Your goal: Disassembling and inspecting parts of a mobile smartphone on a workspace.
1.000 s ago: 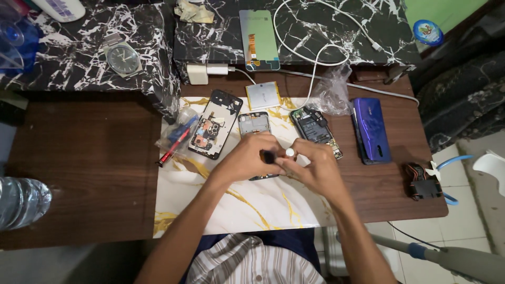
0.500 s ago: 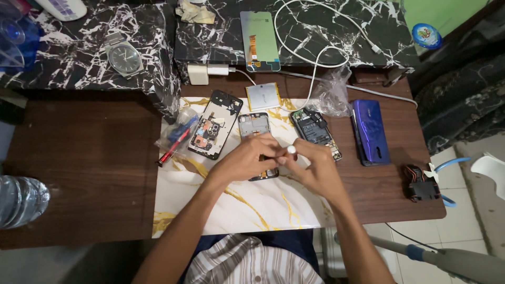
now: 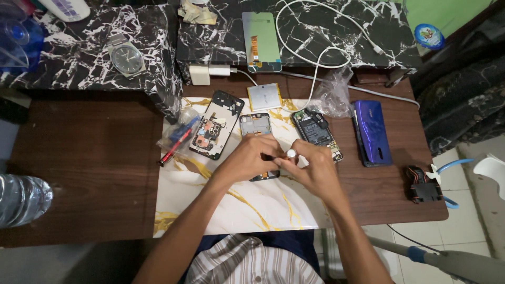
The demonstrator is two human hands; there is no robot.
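My left hand (image 3: 250, 159) rests on an opened phone frame (image 3: 256, 126) lying on a white and gold marbled mat (image 3: 231, 205), fingers pinched near its lower part. My right hand (image 3: 314, 171) meets it and grips a small tool with a white round cap (image 3: 291, 153). The lower half of the frame is hidden under both hands. A second opened phone with exposed board (image 3: 317, 134) lies just right of my right hand. A black rear housing (image 3: 216, 125) lies to the left.
A blue phone back (image 3: 372, 132), a clear plastic bag (image 3: 333, 94), a flat battery (image 3: 264, 97), a screen panel (image 3: 261, 41), a white cable (image 3: 315, 42), a wristwatch (image 3: 127, 56), a bagged red screwdriver (image 3: 177, 142), a water bottle (image 3: 21, 199) and a small black part (image 3: 423, 188).
The white-capped tool has swung from lying sideways between my hands to standing more upright at my right fingertips. Both hands stay on the middle phone frame.
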